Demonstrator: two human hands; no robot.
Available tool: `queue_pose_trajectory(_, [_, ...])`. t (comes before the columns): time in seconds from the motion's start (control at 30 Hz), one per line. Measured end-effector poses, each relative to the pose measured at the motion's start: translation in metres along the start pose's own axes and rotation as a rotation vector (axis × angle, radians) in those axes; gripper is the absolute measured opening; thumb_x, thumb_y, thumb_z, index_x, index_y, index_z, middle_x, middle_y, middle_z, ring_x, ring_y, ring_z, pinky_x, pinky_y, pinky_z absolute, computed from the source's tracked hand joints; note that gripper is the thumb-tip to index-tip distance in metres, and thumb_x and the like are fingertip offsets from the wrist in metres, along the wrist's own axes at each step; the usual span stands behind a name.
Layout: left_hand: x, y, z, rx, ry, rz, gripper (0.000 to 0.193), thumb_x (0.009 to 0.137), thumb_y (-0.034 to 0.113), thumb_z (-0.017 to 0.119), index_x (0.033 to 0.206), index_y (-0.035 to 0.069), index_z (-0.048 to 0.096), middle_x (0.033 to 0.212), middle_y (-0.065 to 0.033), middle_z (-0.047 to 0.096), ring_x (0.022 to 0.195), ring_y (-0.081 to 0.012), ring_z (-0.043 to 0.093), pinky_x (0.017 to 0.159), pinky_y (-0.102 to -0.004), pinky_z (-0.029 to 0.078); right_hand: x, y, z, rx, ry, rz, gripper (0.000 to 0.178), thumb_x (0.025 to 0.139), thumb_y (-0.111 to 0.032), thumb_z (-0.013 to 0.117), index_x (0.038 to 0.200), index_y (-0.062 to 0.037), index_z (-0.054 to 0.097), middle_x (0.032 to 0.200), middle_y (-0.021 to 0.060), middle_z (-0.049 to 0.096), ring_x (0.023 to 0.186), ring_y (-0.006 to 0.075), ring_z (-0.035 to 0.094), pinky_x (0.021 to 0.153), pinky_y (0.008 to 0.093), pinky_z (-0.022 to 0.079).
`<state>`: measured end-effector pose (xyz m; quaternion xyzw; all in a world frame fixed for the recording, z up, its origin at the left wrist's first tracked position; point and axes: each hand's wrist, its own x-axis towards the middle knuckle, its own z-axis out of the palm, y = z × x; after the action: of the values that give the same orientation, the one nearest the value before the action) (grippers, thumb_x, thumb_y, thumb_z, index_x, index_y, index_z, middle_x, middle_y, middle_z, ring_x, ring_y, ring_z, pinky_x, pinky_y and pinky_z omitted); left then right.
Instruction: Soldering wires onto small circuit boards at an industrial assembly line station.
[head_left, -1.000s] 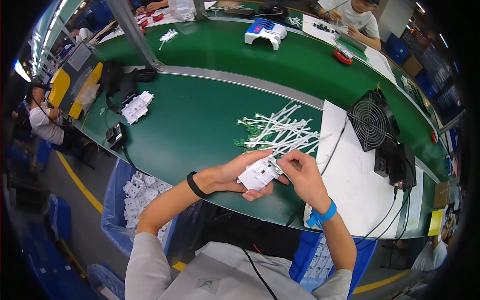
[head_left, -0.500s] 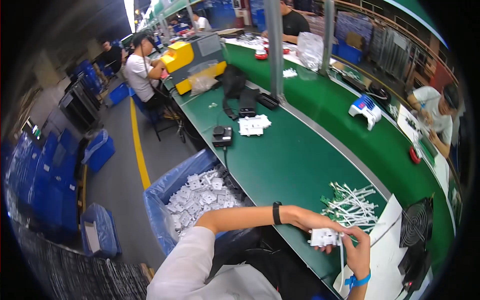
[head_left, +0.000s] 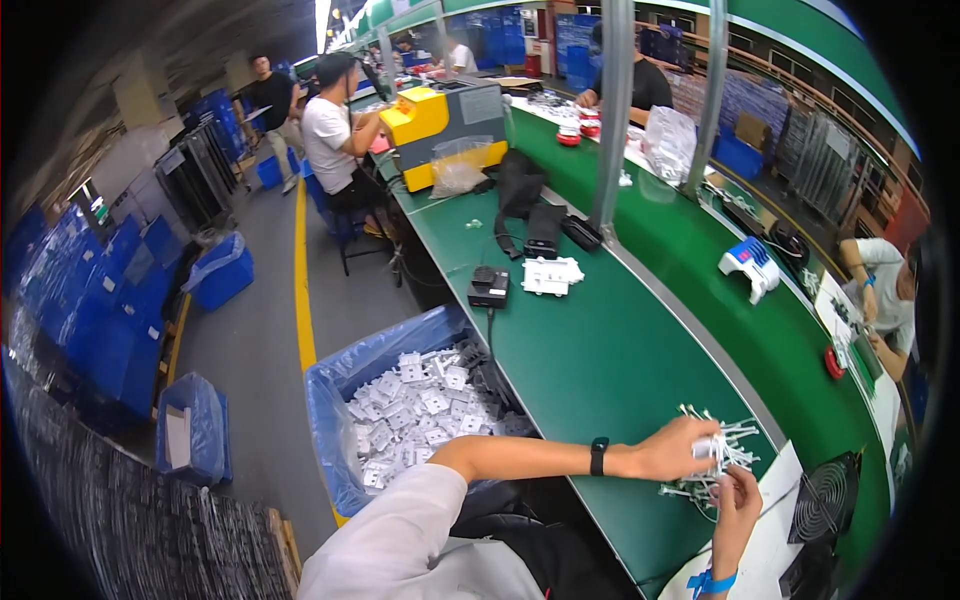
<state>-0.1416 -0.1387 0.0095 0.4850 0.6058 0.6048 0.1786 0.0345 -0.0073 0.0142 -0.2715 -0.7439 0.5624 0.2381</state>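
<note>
On the green bench at the lower right lies a pile of white cables (head_left: 742, 432), some with small green parts. My left hand (head_left: 678, 450), a black band on its wrist, reaches in over the pile. Its fingers are closed on a white plastic part (head_left: 706, 447), which they partly cover. Just nearer to me, my right hand (head_left: 737, 498) has its fingers bent together at the pile's near edge; a blue band circles that wrist. What its fingertips pinch is too small to make out.
A blue lined bin (head_left: 335, 425) full of white plastic parts stands left of the bench. Farther up lie a white plastic frame (head_left: 552, 276), a black box (head_left: 488, 288) with a cord, and a yellow-grey machine (head_left: 440, 130). A black fan (head_left: 825, 498) sits at right. Co-workers sit beyond.
My hands have moved from the near side of the cable pile onto it, the left one still with the white plastic part. The whole view has shifted, and a standing person at far left shows more fully.
</note>
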Motion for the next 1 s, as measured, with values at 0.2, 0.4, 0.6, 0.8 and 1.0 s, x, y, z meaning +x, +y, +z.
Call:
queue_pose_trajectory(0.2, [0.036, -0.029, 0.044, -0.197, 0.263, 0.018, 0.021, 0.090, 0.014, 0.076, 0.100, 0.001, 0.062, 0.089, -0.0099, 0.065, 0.083, -0.0149, 0.058, 0.075, -0.0346, 0.051, -0.002, -0.027, 0.024, -0.587, 0.256, -0.590, 0.013, 0.089, 0.002, 0.061, 0.101, 0.0035, 0.067, 0.084, 0.0198, 0.067, 0.072, 0.0352, 0.066, 0.063, 0.0450, 0.050])
queue_pose_trajectory(0.4, [0.045, -0.013, 0.048, -0.121, 0.045, -0.111, 0.020, 0.091, 0.013, 0.075, 0.100, 0.001, 0.063, 0.086, -0.0033, 0.066, 0.084, -0.0088, 0.057, 0.071, -0.0297, 0.050, -0.012, -0.019, 0.034, -0.889, 0.045, -0.442, 0.020, 0.087, -0.002, 0.060, 0.105, 0.0066, 0.061, 0.095, 0.0209, 0.064, 0.082, 0.0345, 0.070, 0.067, 0.0447, 0.058])
queue_pose_trajectory(0.6, [0.030, -0.014, 0.060, -0.039, -0.231, -0.039, 0.026, 0.092, 0.004, 0.072, 0.117, 0.001, 0.064, 0.096, -0.0082, 0.071, 0.090, -0.0127, 0.065, 0.077, -0.0293, 0.052, -0.075, 0.001, -0.059, -0.321, 0.557, -0.209, 0.014, 0.095, -0.008, 0.067, 0.105, 0.0010, 0.071, 0.080, 0.0076, 0.069, 0.063, 0.0135, 0.061, 0.059, 0.0279, 0.050])
queue_pose_trajectory(0.8, [0.027, 0.018, 0.106, 0.050, -0.648, -0.009, 0.034, 0.091, 0.010, 0.075, 0.120, 0.001, 0.059, 0.101, -0.0180, 0.073, 0.094, -0.0279, 0.073, 0.084, -0.0357, 0.055, -0.067, 0.078, -0.204, 0.214, 1.005, 0.016, 0.045, 0.100, -0.023, 0.070, 0.127, -0.0015, 0.041, 0.080, 0.0072, 0.059, 0.058, 0.0105, 0.058, 0.047, 0.0247, 0.044])
queue_pose_trajectory(1.0, [0.024, 0.015, 0.188, 0.035, -0.891, 0.206, 0.036, 0.090, 0.015, 0.071, 0.120, -0.003, 0.061, 0.110, -0.0276, 0.070, 0.106, -0.0428, 0.067, 0.093, -0.0466, 0.053, -0.015, 0.083, -0.263, -0.117, 0.995, -0.022, 0.036, 0.095, -0.017, 0.074, 0.118, 0.0022, 0.053, 0.073, 0.0094, 0.066, 0.062, 0.0117, 0.064, 0.046, 0.0248, 0.045])
